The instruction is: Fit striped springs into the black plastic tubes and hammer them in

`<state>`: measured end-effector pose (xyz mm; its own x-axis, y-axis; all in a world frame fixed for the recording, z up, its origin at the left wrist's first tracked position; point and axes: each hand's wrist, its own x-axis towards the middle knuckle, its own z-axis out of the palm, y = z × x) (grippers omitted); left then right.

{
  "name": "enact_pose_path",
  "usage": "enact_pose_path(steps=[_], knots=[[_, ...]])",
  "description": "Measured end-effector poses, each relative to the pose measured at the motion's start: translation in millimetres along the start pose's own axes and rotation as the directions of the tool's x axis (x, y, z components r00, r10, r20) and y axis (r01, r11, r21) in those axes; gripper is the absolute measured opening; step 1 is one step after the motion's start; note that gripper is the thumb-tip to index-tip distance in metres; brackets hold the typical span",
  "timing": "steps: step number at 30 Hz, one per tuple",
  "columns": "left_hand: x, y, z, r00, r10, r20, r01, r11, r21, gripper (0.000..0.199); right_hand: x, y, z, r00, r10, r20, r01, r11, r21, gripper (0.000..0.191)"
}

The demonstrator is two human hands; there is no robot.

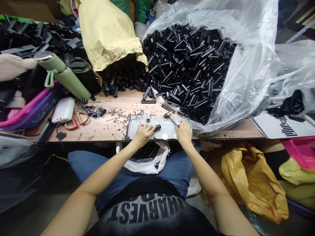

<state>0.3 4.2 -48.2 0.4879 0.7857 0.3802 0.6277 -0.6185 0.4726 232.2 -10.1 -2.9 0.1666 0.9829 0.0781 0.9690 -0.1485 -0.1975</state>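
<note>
My left hand is closed on a short black tubular part above a pale work plate at the bench's front edge. Wrapped round the handle of a small hammer, my right hand rests at the plate's right end; the hammer head points up and left. A small black ring and a white disc lie on the plate. Many tiny dark bits are scattered left of it.
A clear plastic bag of black tubes stands behind right, a yellow sack of ribbed parts behind left. Red scissors, a white power bank and a green bottle lie left. A white bag of parts sits on the lap.
</note>
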Motion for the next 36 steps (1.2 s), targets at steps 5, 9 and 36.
enact_pose_path(steps=[5, 9, 36], knots=[[-6, -1, -4.1, 0.999, 0.042, -0.021, -0.039, 0.994, 0.099, 0.04, -35, 6, -27, 0.992, -0.054, 0.113, 0.036, 0.987, 0.157, 0.035], [-7, 4, -2.9, 0.999, 0.023, 0.026, -0.028, 0.97, 0.242, 0.043, -62, -11, -30, 0.973, -0.096, 0.208, 0.076, 0.992, 0.104, 0.032], [120, -49, -35.2, 0.961, -0.277, 0.018, 0.258, 0.914, 0.315, 0.031, 17, 1, -8, 0.99, -0.022, 0.142, 0.022, 1.0, -0.001, 0.032]])
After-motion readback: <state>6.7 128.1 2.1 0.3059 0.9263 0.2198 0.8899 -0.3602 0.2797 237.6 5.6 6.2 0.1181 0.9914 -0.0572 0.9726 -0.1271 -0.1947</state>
